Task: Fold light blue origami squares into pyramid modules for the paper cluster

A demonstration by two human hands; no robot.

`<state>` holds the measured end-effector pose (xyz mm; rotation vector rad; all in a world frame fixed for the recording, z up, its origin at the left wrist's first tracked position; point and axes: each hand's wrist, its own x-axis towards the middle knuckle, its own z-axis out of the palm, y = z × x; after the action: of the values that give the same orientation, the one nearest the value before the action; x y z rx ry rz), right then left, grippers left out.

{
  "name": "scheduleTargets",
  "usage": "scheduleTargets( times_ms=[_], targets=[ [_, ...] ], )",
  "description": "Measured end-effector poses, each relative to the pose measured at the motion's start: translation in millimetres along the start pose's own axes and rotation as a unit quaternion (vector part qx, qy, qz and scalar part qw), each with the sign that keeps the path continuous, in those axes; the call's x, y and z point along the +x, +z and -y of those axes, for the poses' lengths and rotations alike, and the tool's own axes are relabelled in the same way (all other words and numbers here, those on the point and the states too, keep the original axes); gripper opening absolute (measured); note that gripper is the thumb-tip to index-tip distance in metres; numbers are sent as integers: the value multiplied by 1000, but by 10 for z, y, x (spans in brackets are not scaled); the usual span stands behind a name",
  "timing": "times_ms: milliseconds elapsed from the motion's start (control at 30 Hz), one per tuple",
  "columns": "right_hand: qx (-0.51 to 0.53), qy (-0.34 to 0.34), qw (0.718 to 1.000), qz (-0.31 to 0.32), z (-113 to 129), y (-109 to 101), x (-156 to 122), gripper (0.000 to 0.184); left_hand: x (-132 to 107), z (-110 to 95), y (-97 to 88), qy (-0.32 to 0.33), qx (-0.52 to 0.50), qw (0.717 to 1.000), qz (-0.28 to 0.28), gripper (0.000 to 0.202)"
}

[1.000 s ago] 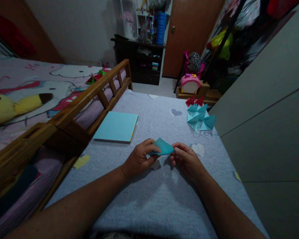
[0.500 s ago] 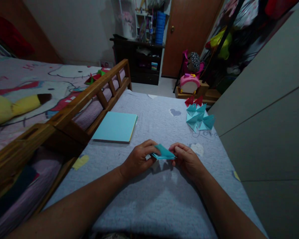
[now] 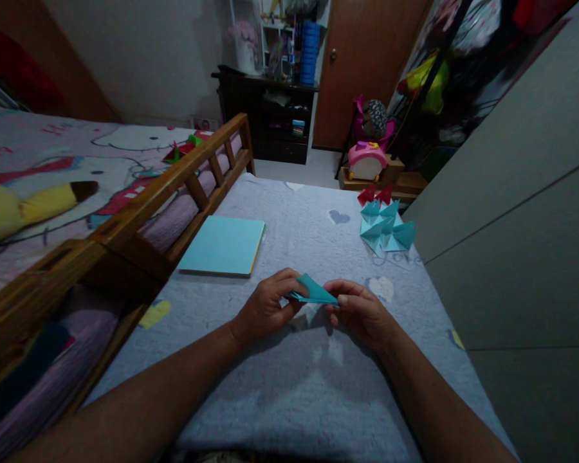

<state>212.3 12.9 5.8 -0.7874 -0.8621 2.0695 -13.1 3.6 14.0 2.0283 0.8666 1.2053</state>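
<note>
You're sat over the grey blanket (image 3: 289, 399), with the wooden bed rail (image 3: 174, 183) running up your left side. The stack of light blue paper (image 3: 222, 245) lies beside that rail, ahead of your left hand (image 3: 265, 310). The pile of folded pieces (image 3: 385, 225) sits farther off, ahead of your right hand (image 3: 363, 313). Both hands are pinching one folded teal piece (image 3: 312, 291), held just above the blanket in the middle. Its long axis runs left to right, an end in each hand, so neither hand's nearer.
</note>
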Motion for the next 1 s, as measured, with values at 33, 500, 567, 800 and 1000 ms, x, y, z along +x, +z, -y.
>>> scheduleTargets(
  times_ms=[33, 500, 567, 800, 1000],
  targets=[
    [4, 3, 1000, 1, 2, 1, -1, 31, -3, 7, 1, -1, 1, 1000, -2, 10],
    [-24, -10, 1000, -14, -16, 27, 16, 35, -18, 18, 6, 7, -5, 1000, 4, 9],
    [-34, -16, 999, -19, -24, 38, 22, 35, -26, 20, 9, 11, -4, 1000, 11, 8],
    [-56, -14, 998, -34, -53, 68, 25, 35, -42, 0, 15, 27, 14, 999, 26, 10],
    [-71, -21, 997, -36, -69, 88, 19, 34, -43, -5, 23, 34, 22, 999, 37, 10]
  ],
)
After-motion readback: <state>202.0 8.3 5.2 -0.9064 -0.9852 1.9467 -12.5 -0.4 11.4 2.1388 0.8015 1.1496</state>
